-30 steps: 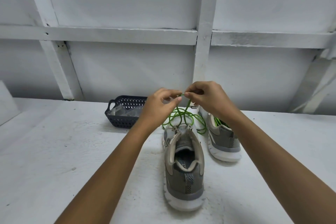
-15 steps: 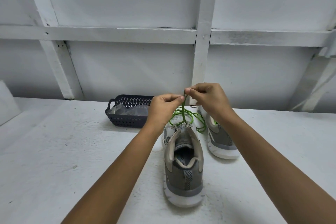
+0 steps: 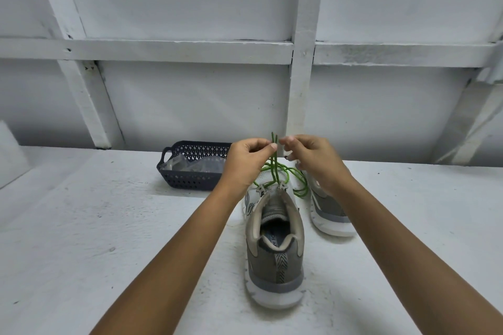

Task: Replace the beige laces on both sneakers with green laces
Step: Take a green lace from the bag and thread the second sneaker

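Two grey sneakers stand on the white table, heels toward me: the near sneaker [image 3: 275, 250] in the middle and the far sneaker [image 3: 330, 215] to its right, partly behind my right wrist. A green lace [image 3: 275, 168] rises from the near sneaker's top eyelets, and its loose loops lie between the two shoes. My left hand [image 3: 246, 163] pinches the two strands together, and both tips stick up above its thumb. My right hand [image 3: 315, 163] hovers with curled fingers just right of the tips. A thin gap shows there, so its hold is unclear.
A dark plastic basket [image 3: 187, 181] with crumpled clear wrapping inside stands at the back left, close to my left hand. The white wall with its beams rises right behind the table.
Both hands have risen a little, drawing the two lace strands up taut. The tips now poke out above my left thumb, and my right fingertips sit slightly apart from them.
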Motion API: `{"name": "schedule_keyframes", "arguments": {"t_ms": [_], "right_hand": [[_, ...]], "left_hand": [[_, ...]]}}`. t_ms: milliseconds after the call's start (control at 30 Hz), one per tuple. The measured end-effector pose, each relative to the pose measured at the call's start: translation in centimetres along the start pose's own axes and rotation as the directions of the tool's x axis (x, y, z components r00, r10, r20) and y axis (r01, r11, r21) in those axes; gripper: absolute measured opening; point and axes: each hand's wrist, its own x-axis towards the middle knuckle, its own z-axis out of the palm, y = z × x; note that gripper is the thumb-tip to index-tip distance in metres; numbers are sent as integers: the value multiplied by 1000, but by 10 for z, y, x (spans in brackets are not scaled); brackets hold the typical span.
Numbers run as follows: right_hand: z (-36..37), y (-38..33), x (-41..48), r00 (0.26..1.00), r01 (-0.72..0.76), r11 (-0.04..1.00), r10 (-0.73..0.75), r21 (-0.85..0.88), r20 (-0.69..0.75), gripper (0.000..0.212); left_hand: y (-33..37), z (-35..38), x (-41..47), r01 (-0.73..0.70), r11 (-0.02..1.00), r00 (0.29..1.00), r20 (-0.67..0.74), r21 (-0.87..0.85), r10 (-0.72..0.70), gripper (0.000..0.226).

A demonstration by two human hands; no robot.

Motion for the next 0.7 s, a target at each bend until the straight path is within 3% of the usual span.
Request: {"name": "schedule_keyframes", "arguments": {"t_ms": [167,300,400,533,700], "right_hand": [[2,8,-13,969,65,977,-13,-203,246,17],[12,6,-12,978,79,966,-28,-247,205,22],[13,6,-10,981,36,976,6,-215,192,22],[10,3,-1,987,-7,989,30,-147,157,26],[11,-10,2,989,-31,999,29,9,144,27]], "left_hand": [[-3,0,1,31,997,1000,5,-64,-31,9],[-3,0,-3,34,998,999,-19,-52,-36,4],[-15,3,-13,74,980,995,-78,187,-61,28],[-40,16,-39,263,856,954,16,446,-301,66],[-49,17,-41,308,802,928,22,512,-371,78]]}}
